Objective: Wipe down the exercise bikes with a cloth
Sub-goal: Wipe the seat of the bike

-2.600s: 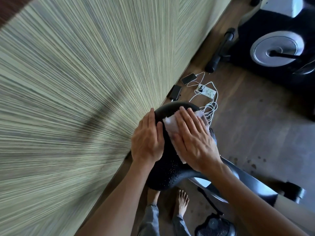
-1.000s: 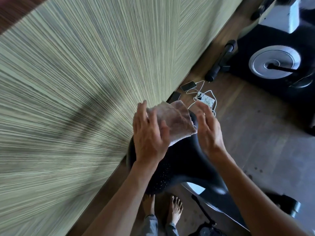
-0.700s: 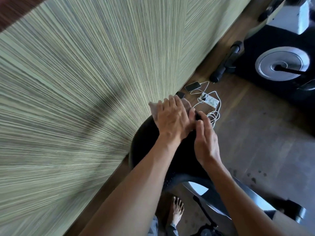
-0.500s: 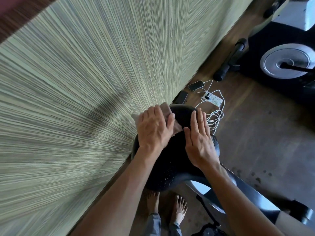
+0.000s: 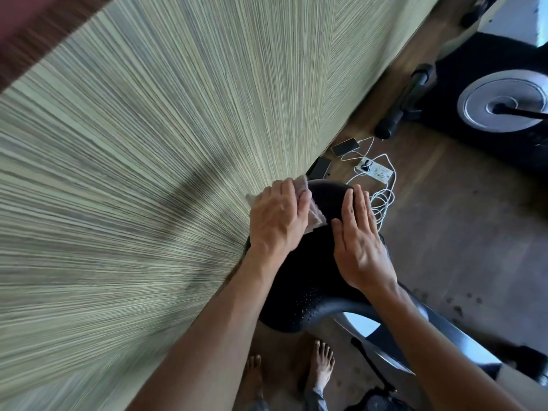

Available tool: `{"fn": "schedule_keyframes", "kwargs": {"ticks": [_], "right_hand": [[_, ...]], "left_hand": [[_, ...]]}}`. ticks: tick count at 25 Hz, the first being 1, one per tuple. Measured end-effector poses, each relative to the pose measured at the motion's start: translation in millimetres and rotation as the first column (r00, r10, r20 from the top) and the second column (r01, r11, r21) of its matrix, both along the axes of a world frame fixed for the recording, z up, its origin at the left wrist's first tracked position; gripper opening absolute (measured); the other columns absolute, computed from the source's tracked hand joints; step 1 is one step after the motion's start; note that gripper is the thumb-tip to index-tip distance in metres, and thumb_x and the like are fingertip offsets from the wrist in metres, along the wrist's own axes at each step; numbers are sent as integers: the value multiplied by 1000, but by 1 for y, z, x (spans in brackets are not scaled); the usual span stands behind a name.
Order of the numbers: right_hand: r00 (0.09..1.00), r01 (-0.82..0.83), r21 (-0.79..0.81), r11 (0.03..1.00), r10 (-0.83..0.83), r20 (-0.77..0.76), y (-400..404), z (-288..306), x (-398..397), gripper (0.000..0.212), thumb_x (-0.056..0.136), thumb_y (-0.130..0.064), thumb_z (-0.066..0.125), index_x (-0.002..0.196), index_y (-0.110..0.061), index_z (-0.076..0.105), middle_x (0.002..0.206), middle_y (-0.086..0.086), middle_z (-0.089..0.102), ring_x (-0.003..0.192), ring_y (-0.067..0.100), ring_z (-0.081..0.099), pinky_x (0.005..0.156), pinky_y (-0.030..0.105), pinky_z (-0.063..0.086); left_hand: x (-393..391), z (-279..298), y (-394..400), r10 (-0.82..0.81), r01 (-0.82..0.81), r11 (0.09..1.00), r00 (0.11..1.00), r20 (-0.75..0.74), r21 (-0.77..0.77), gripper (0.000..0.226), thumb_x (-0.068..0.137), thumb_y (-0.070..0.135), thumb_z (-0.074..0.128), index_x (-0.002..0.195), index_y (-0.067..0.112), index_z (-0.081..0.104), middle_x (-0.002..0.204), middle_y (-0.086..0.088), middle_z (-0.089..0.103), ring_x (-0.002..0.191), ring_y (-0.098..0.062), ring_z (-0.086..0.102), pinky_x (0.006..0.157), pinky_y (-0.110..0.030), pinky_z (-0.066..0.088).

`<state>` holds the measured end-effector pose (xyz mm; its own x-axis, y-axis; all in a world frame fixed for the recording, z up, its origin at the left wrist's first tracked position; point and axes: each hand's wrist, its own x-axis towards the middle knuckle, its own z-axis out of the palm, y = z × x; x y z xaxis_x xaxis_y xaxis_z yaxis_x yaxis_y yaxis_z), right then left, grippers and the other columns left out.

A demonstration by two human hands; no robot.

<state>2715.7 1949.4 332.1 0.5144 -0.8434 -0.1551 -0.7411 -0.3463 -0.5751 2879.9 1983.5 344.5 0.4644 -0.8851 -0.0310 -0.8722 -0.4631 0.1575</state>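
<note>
The fingers (image 5: 292, 200) of the left hand (image 5: 275, 221) lie fairly straight and close together, pressing a pale cloth (image 5: 314, 213) flat against the upper left side of a black bike saddle (image 5: 305, 280); the cloth is crumpled, and its edges show above the fingertips and to the right of the hand, while the rest is hidden under the palm. The fingers are released rather than clenched, with nothing pinched that can be seen. The right hand (image 5: 360, 244) rests palm down on the right side of the saddle, just beside the cloth but not on it, its fingers (image 5: 354, 203) straight, together and pointing away from the person, the thumb spread toward the cloth. Bare black saddle surface shows between the two hands. Nearer the person, the saddle has a patch of small perforations and curves down to a dark frame (image 5: 439, 330) that runs off to the lower right. Both forearms reach in from the bottom edge. Below the saddle, two bare feet (image 5: 323, 366) stand on a brown wooden floor (image 5: 462, 221). A wall (image 5: 148, 143) covered in fine green-and-tan stripes fills the left and upper part of the view, blurred toward the edges. On the floor beyond the saddle lie a phone (image 5: 345, 146), a second dark device (image 5: 320, 169) against the wall, a white power strip (image 5: 376, 170) and a tangle of white cable (image 5: 382, 200). At the upper right stands a second exercise bike (image 5: 480, 84), with a silver flywheel disc (image 5: 504, 102) and a black floor bar (image 5: 400, 105) reaching toward the wall.
</note>
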Motion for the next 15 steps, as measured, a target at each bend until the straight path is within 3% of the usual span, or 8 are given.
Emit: {"fn": "schedule_keyframes", "kwargs": {"ticks": [2,5,7,10,12,15], "right_hand": [[1000,17,-19,1000,-17,-5,1,0,2,62,109,-34,21,162,-9,2,170,6,-6,155,13,-14,128,35,1],[1000,26,-5,1000,-26,-11,-1,-2,2,62,109,-32,24,161,-6,1,170,10,-6,156,17,-13,128,38,1],[998,27,-15,1000,-28,-48,-1,-1,2,63,110,-33,24,161,-7,-1,170,8,-8,155,15,-15,128,36,-2],[986,71,-50,996,-78,-147,6,2,6,63,108,-39,18,162,-16,-5,170,1,-13,155,12,-16,126,33,-7],[971,138,-4,990,-136,-197,13,6,13,63,107,-42,16,162,-22,-9,169,-3,-17,154,11,-17,124,36,-8],[959,192,-43,980,-197,-206,21,7,19,62,108,-41,16,162,-20,-7,169,-2,-14,155,11,-14,128,36,-1]], "left_hand": [[-13,0,21,-5,6,1000,998,55,-18,63,106,49,27,141,2,50,135,-15,61,120,-29,60,105,-41,43],[-13,-3,19,-184,187,982,979,86,-23,70,106,47,23,153,-4,35,156,-24,42,141,-34,45,119,-42,33],[6,-2,-1,-315,315,949,949,14,-10,68,107,47,24,155,-1,33,157,-20,42,139,-31,47,115,-43,36],[23,-9,-13,-308,307,951,946,-101,-29,63,108,47,27,152,2,40,146,-14,53,126,-29,57,104,-44,47],[24,-11,1,-275,270,961,957,-93,-63,65,107,46,26,150,0,41,145,-16,53,128,-30,56,107,-43,45],[21,-8,38,-306,298,949,949,-70,-105,65,108,43,26,155,-2,32,158,-22,38,145,-31,41,120,-43,32]]}}
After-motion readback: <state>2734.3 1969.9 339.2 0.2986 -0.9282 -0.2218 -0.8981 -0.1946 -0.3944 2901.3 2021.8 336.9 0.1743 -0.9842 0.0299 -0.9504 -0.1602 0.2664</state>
